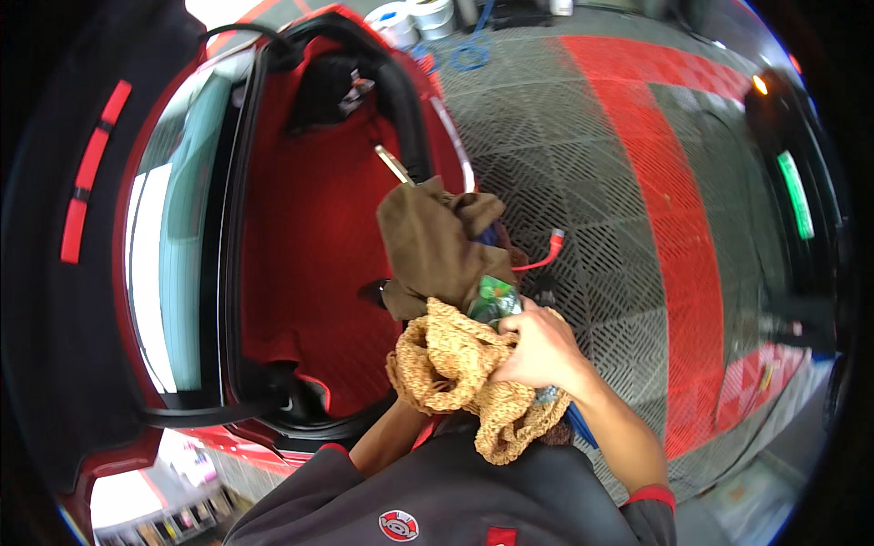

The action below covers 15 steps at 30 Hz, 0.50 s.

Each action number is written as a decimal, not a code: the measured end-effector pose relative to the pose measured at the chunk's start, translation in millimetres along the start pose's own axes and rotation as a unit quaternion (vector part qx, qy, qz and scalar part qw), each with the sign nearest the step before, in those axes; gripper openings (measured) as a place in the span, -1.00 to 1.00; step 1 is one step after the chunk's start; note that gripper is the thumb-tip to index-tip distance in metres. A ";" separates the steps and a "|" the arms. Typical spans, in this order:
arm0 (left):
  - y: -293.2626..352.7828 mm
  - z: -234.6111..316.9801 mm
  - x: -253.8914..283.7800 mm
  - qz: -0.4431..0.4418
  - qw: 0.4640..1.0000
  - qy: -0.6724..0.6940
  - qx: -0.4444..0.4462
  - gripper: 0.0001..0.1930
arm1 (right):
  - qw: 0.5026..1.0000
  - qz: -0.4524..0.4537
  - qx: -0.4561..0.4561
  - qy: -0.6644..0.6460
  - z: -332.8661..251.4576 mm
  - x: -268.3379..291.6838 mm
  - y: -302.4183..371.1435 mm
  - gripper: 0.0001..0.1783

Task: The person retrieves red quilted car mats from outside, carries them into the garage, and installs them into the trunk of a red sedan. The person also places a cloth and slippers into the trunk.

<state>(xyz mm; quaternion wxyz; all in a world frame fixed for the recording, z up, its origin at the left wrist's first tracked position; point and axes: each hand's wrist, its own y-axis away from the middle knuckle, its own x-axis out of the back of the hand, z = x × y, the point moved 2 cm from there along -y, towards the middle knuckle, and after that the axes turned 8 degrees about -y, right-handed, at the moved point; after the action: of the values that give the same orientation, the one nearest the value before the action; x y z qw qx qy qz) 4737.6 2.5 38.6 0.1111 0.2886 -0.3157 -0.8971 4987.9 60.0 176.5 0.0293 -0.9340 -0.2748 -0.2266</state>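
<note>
A bunched tan, nubbly cloth (pixel 446 350) hangs in front of my body at the edge of an open red car trunk. My right hand (pixel 539 350) grips its right side, with fingers and thumb closed on the folds. My left hand is mostly hidden behind the cloth, and only its forearm (pixel 393 437) shows plainly. Just beyond my right fingers is a shiny green packet (pixel 494 298); whether they touch it I cannot tell. Farther off, a brown cloth (pixel 423 241) drapes over the trunk's edge, partly covering blue and dark red material.
Red carpet (pixel 314 237) lines the trunk, with a black bag (pixel 332 91) at its far end. The raised trunk lid (pixel 55 300) stands at the left. A red cord (pixel 546 259) sticks out over the grey grid floor (pixel 605 359). White buckets (pixel 432 16) stand far off.
</note>
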 end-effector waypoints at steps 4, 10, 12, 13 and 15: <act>-7.0 9.6 -1.2 0.074 0.983 0.128 -0.109 -0.50 | 0.972 -0.173 0.050 0.152 -48.5 25.9 -88.4 -0.40; -1.1 40.8 0.3 0.210 0.915 0.270 -0.212 -0.49 | 0.873 -0.337 0.246 0.252 -137.1 7.5 -215.5 -0.46; -1.1 55.5 -1.9 0.247 0.891 0.303 -0.229 -0.49 | 0.839 -0.358 0.292 0.287 -173.1 -7.4 -253.9 -0.48; -10.6 61.7 -3.0 0.252 0.883 0.319 -0.235 -0.49 | 0.824 -0.342 0.325 0.313 -179.6 -18.4 -267.7 -0.52; -14.5 76.8 -6.8 0.281 0.861 0.339 -0.253 -0.49 | 0.769 -0.382 0.376 0.348 -204.5 -33.5 -291.0 -0.56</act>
<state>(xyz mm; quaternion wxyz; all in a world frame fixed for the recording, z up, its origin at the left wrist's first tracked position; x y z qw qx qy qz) 4697.7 54.8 81.2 0.5283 0.4357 -0.0882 -0.7234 4726.4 253.1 324.7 0.3827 -0.5233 -0.6435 -0.4069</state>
